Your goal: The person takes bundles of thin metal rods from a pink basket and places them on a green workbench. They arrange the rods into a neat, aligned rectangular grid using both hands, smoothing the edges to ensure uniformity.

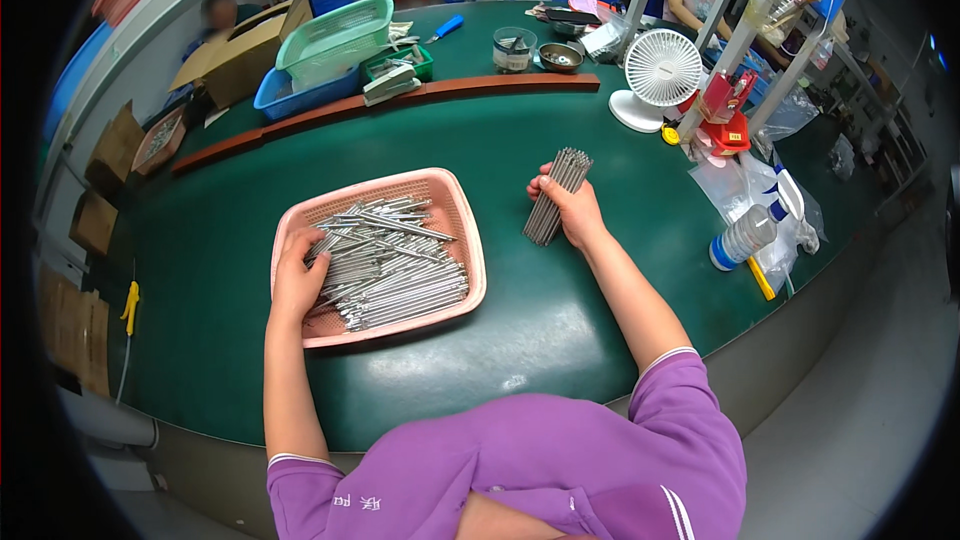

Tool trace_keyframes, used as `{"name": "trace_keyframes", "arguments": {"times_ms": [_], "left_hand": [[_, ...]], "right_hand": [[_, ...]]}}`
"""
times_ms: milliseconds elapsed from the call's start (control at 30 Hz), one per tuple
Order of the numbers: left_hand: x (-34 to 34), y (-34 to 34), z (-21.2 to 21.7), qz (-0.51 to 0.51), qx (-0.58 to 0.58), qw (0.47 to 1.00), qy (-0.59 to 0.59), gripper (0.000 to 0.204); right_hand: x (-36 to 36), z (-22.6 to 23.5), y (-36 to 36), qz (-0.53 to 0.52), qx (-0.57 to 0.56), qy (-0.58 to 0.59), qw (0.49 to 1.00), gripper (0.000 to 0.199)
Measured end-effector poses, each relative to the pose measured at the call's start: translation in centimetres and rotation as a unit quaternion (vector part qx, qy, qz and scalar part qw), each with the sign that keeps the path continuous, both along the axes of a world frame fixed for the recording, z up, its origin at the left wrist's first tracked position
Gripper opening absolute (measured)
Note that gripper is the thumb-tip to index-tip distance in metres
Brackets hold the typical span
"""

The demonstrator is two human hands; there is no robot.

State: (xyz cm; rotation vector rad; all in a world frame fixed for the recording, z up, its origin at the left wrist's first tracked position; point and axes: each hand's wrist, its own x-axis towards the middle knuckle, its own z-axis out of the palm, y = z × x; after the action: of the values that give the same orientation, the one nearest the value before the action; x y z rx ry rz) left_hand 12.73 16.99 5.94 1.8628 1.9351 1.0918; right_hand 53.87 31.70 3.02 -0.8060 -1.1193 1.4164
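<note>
A pink plastic basket (462, 202) stands on the green table, filled with many thin silvery metal rods (400, 265). Some rods lie crosswise on top, while those at the front run nearly parallel. My left hand (297, 275) reaches over the basket's left rim, its fingers curled among the rods; whether it grips any is hidden. To the right of the basket, my right hand (572, 208) is closed round a bundle of metal rods (557, 198), held tilted above the table.
A brown wooden strip (440, 91) crosses the table's far part. Behind it are a green basket (340, 40), a blue tray (300, 95) and a clear jar (513, 50). A white fan (660, 70) and a spray bottle (750, 235) stand at right. Two people sit farther back.
</note>
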Motion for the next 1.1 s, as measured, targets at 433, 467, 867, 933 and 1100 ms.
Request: {"name": "trace_keyframes", "arguments": {"times_ms": [433, 467, 867, 933, 1100], "left_hand": [[0.1, -0.2, 0.1, -0.009, 0.034, 0.999, 0.028, 0.035], [0.2, -0.2, 0.1, -0.010, 0.039, 0.998, 0.037, 0.036], [0.2, -0.1, 0.3, -0.020, -0.068, 0.997, 0.032, 0.075], [0.3, -0.1, 0.3, -0.030, -0.078, 0.996, 0.027, 0.081], [0.3, -0.3, 0.4, -0.039, -0.091, 0.995, 0.031, 0.083]], "right_hand": [[-2.6, 0.9, -1.8, 0.013, 0.069, -0.125, 0.990, 0.024], [-2.7, 0.8, -1.8, 0.007, 0.063, -0.141, 0.988, 0.023], [-6.2, 2.0, 3.0, -0.036, 0.331, -0.628, 0.703, 0.029], [-6.9, 0.6, 5.0, -0.028, 0.335, -0.629, 0.701, 0.029], [-9.1, -1.6, 7.1, -0.029, 0.384, -0.635, 0.670, 0.036]]}}
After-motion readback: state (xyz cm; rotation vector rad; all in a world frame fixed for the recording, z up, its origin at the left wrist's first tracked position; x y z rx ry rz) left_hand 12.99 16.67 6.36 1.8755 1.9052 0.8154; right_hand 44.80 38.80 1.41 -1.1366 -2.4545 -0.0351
